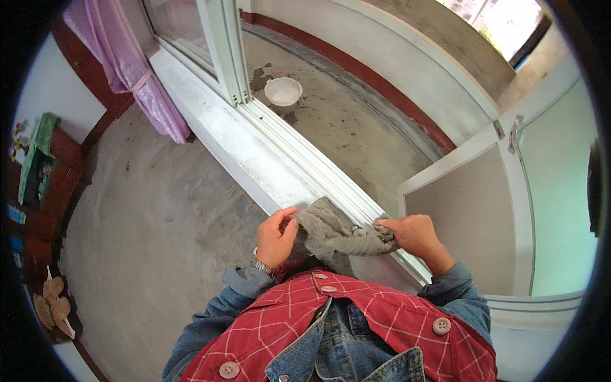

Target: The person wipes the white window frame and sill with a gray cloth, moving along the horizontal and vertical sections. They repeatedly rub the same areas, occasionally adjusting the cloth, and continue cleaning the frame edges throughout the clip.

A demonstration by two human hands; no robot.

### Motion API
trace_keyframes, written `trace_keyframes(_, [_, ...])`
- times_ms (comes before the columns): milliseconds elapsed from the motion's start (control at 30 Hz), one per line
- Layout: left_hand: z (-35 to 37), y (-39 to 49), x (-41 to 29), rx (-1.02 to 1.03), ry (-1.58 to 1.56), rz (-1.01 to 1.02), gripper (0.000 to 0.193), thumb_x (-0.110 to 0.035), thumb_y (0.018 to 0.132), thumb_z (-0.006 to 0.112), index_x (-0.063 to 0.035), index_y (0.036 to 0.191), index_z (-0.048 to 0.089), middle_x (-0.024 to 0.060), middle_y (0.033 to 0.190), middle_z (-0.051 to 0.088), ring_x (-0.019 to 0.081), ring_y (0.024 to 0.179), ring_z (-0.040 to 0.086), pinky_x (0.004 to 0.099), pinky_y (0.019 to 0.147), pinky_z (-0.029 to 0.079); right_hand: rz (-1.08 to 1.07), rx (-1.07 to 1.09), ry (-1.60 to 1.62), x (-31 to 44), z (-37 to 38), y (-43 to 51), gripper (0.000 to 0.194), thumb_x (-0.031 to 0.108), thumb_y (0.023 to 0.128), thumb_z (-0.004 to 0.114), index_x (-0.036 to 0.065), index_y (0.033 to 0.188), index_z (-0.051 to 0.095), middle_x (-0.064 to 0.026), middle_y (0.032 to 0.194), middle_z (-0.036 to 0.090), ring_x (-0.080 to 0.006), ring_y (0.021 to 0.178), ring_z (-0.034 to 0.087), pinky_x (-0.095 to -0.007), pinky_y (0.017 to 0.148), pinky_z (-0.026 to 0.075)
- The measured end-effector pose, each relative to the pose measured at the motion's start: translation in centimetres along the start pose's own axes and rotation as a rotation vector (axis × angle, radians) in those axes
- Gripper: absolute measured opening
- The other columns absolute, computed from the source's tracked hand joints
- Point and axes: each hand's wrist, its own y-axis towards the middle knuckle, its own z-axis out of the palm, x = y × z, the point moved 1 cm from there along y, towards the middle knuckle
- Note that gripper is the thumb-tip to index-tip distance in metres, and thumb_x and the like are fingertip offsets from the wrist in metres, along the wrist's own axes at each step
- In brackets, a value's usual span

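A grey-brown cloth (329, 231) lies bunched across the white window sill (238, 148) and the sliding-window track (310, 164). My right hand (417, 234) grips the cloth's right end, with a finger pressed at the track. At the cloth's left edge is my left hand (277, 236), its fingers curled and the thumb close to the fabric; whether it pinches the cloth is hard to see. A metal-band watch circles my left wrist. Whitish, dusty-looking marks show on the sill further along.
Sliding window panes (195, 43) stand at the track's far end, beside a pink curtain (143, 90). Beyond the window, a white basin (283, 91) sits on the wet-spotted concrete floor. An outward-swung framed panel (463, 215) is at right. Wooden furniture (57, 186) stands left.
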Motion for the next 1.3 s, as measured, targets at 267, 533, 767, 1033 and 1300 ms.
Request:
trace_keyframes(267, [1.8, 1.2, -4.6, 0.463, 0.277, 0.358, 0.047, -0.019, 0.08, 0.073, -0.0135, 0.125, 0.06, 0.0103, 0.084, 0.055, 0.028, 0.068, 0.055, 0.0372, 0.061, 0.046, 0.137, -0.511, 0.464, -0.4, -1.4, 6.5, 0.022, 0.018, 0.086, 0.059, 0.015, 0.106, 0.066, -0.0133, 0.087, 0.068, -0.034, 0.076, 0.066, -0.0446, 0.066, 0.052])
trace_keyframes(533, [2.0, 1.7, -4.1, 0.49, 0.19, 0.285, 0.043, -0.006, 0.081, 0.067, -0.0106, 0.124, 0.062, 0.0117, 0.087, 0.056, 0.0257, 0.073, 0.056, 0.0343, 0.066, 0.047, -0.012, -0.343, 0.523, 0.4, 1.7, 11.1, 0.021, 0.027, 0.083, 0.065, 0.013, 0.098, 0.068, -0.0108, 0.088, 0.064, -0.0327, 0.082, 0.064, -0.0424, 0.07, 0.051])
trace_keyframes(767, [2.3, 2.2, -3.4, 0.469, 0.137, 0.24, 0.041, -0.003, 0.081, 0.065, -0.0091, 0.122, 0.063, 0.0107, 0.085, 0.057, 0.0214, 0.072, 0.054, 0.0317, 0.066, 0.046, 0.0, -0.358, 0.472, 1.0, 1.7, 11.0, 0.026, 0.033, 0.076, 0.074, 0.01, 0.086, 0.067, -0.0086, 0.084, 0.058, -0.0294, 0.08, 0.061, -0.0403, 0.068, 0.05])
trace_keyframes(1033, [2.3, 2.8, -2.5, 0.456, 0.039, 0.159, 0.042, -0.001, 0.08, 0.064, -0.0094, 0.121, 0.063, 0.0077, 0.087, 0.06, 0.0153, 0.07, 0.053, 0.0286, 0.066, 0.045, 0.093, -0.264, 0.787, 0.7, 1.9, 12.5, 0.025, 0.024, 0.077, 0.072, 0.005, 0.09, 0.063, -0.006, 0.081, 0.061, -0.0197, 0.075, 0.061, -0.0336, 0.066, 0.049])
trace_keyframes(1300, [2.4, 3.0, -1.8, 0.463, 0.033, 0.111, 0.041, 0.0, 0.081, 0.063, -0.0098, 0.121, 0.064, 0.0044, 0.091, 0.062, 0.0106, 0.072, 0.051, 0.0261, 0.066, 0.044, 0.324, -0.069, 1.147, 0.0, 1.9, 14.2, 0.028, 0.016, 0.079, 0.074, 0.002, 0.101, 0.065, 0.0007, 0.081, 0.063, -0.0113, 0.071, 0.06, -0.0292, 0.064, 0.047])
